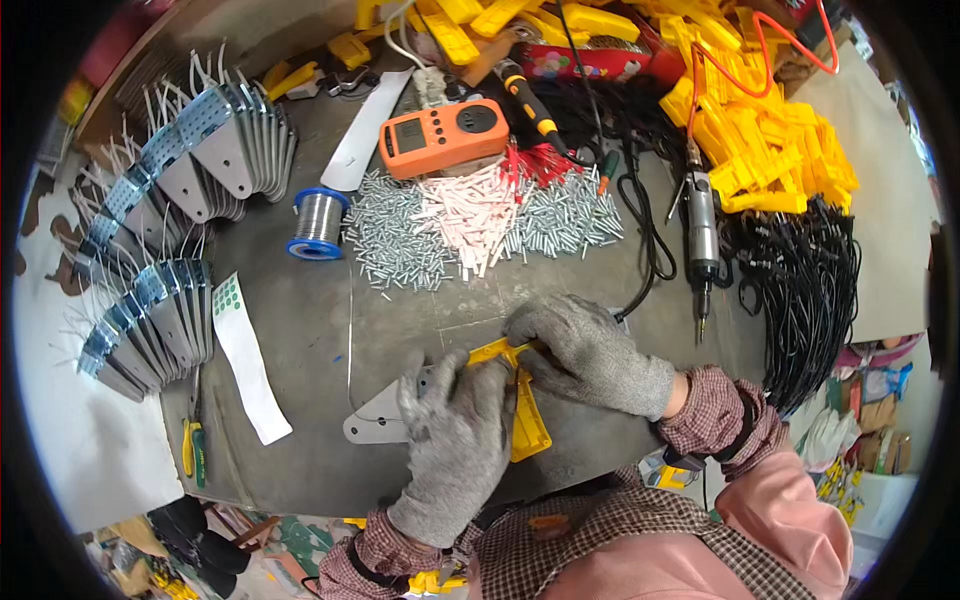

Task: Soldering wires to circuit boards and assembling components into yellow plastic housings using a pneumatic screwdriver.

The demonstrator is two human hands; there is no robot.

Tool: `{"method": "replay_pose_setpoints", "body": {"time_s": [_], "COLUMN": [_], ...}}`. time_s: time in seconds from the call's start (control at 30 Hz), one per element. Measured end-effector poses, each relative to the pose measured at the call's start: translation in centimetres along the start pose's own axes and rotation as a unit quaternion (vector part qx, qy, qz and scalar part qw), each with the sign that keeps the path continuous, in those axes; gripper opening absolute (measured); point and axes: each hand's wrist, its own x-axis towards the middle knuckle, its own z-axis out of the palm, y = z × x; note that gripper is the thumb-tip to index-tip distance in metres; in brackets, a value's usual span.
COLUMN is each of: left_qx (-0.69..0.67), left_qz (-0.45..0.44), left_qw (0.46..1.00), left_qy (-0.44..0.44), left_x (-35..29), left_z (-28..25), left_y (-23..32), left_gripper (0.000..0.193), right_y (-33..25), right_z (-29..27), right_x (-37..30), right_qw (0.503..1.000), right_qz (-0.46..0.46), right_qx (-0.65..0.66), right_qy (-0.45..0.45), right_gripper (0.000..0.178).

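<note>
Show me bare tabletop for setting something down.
Bare patches: left, between the white paper strip with green dots and the flat grey plate; right, between the grey-gloved right hand and the silver cylindrical power screwdriver. Crowded: the back, with silver screws and yellow plastic parts.

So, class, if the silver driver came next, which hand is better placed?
Probably the right hand: it is nearer the silver driver, which is on that side. The left hand is farther off; both are at the yellow casing.
</note>
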Motion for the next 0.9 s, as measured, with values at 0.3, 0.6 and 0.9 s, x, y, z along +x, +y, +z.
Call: {"method": "replay_pose_setpoints", "body": {"time_s": [0.3, 0.6, 0.9], "left_qx": [0.027, 0.057, 0.086], "left_qz": [-0.021, -0.064, -0.085], "left_qw": [0.999, 0.996, 0.992], "left_qy": [0.031, 0.015, 0.034], "left_x": [1.9, 2.6, 2.5], "left_z": [-0.1, 0.5, 0.8], "left_y": [1.3, 2.2, 3.1], "left_gripper": [0.046, 0.039, 0.038], "right_y": [0.3, 1.2, 1.6], "right_z": [-0.3, 1.3, 1.5], "right_x": [-0.3, -1.2, -1.1], "right_qw": [0.998, 0.997, 0.989], "right_qz": [0.044, -0.020, -0.076], "right_qx": [0.021, -0.052, -0.066], "right_qy": [-0.042, 0.046, 0.110], "right_gripper": [0.038, 0.043, 0.039]}}
